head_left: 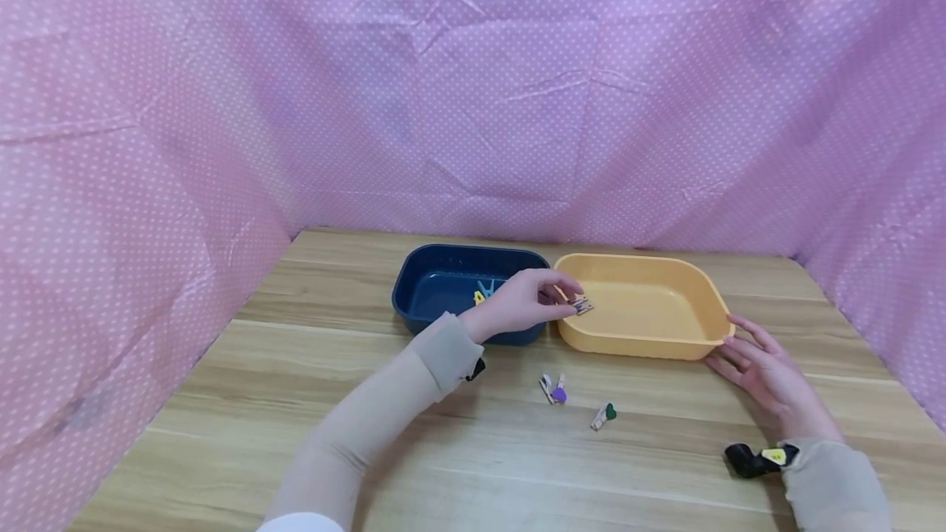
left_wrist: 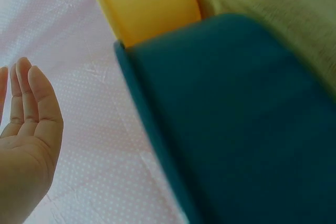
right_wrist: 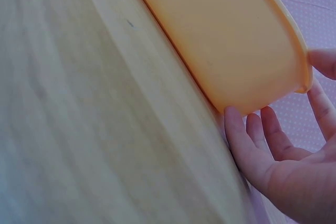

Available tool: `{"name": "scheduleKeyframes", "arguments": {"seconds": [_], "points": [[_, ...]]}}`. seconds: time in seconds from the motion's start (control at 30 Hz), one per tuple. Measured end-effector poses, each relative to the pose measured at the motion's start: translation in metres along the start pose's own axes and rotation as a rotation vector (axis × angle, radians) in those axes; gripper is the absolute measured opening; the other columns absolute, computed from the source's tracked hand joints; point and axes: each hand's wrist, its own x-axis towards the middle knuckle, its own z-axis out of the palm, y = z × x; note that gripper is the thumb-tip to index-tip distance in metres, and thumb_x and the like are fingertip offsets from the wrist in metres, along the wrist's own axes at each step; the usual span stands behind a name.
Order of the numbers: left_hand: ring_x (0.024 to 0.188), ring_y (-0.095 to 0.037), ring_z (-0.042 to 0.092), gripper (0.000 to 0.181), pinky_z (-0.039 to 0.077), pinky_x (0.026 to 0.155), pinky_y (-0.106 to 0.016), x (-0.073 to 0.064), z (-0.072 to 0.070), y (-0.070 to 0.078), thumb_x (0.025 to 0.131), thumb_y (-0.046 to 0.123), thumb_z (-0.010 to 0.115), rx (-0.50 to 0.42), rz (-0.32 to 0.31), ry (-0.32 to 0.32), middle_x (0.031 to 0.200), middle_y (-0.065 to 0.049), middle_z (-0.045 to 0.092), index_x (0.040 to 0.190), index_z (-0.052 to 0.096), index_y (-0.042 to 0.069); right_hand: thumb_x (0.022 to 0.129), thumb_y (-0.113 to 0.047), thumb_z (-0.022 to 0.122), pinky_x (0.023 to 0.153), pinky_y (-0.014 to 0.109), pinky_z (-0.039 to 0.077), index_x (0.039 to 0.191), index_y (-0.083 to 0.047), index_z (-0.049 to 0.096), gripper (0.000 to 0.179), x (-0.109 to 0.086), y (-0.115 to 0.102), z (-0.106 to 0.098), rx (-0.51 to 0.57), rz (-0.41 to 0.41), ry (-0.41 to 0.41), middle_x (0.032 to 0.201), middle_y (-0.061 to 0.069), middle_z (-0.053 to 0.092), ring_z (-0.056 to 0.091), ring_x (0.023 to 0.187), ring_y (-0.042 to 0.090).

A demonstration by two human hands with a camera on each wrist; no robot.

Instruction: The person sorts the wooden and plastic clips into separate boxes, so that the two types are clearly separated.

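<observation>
My left hand (head_left: pixel 526 300) reaches across the right end of a dark blue basin (head_left: pixel 469 252), its fingertips at the left rim of a yellow basin (head_left: pixel 713 302). Wooden clothespins (head_left: pixel 583 305) show right beside these fingertips, overlapping the yellow basin. In the left wrist view the left hand (left_wrist: pixel 34 114) has its visible fingers extended and apart from the blue basin (left_wrist: pixel 226 108). My right hand (head_left: pixel 764 372) touches the near right corner of the yellow basin from outside. The right wrist view shows spread fingers (right_wrist: pixel 242 140) with tips against the yellow basin (right_wrist: pixel 226 35) and near its rim.
Blue and yellow clips (head_left: pixel 484 292) lie in the blue basin. On the wooden table (head_left: pixel 473 479) in front are a clothespin with a purple heart (head_left: pixel 559 392), a plain-looking one (head_left: pixel 547 389) and one with a green heart (head_left: pixel 604 416). A pink dotted cloth (head_left: pixel 510 97) hangs behind.
</observation>
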Motion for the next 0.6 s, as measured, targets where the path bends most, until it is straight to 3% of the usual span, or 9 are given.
{"name": "scheduleKeyframes", "arguments": {"seconds": [0.2,0.4,0.6], "points": [[0.085,-0.006,0.059,0.024,0.05,0.079,-0.015,-0.01,0.009,-0.005,0.088,0.015,0.068,-0.022,0.0,-0.007,0.104,-0.003,0.067,0.112,0.066,0.011,0.098,0.011,0.031,0.093,0.039,0.052,0.124,-0.009,0.057,0.042,-0.002,0.001,-0.001,-0.013,0.001,-0.001,0.119,0.011,0.063,0.062,0.109,0.025],[0.083,-0.005,0.058,0.025,0.05,0.077,-0.016,-0.019,0.018,-0.013,0.087,0.011,0.068,-0.032,0.023,-0.021,0.1,-0.006,0.068,0.111,0.066,0.007,0.098,0.01,0.029,0.093,0.04,0.052,0.124,-0.008,0.057,0.042,-0.001,0.002,-0.002,-0.005,0.014,-0.041,0.118,0.011,0.064,0.062,0.109,0.026],[0.086,-0.007,0.059,0.028,0.05,0.079,-0.015,-0.024,0.022,-0.017,0.087,0.008,0.068,-0.063,0.036,-0.037,0.105,-0.014,0.067,0.114,0.065,0.002,0.098,0.011,0.027,0.092,0.041,0.053,0.124,-0.008,0.058,0.044,0.001,-0.001,-0.002,0.009,0.01,-0.031,0.117,0.013,0.064,0.062,0.108,0.027]]}}
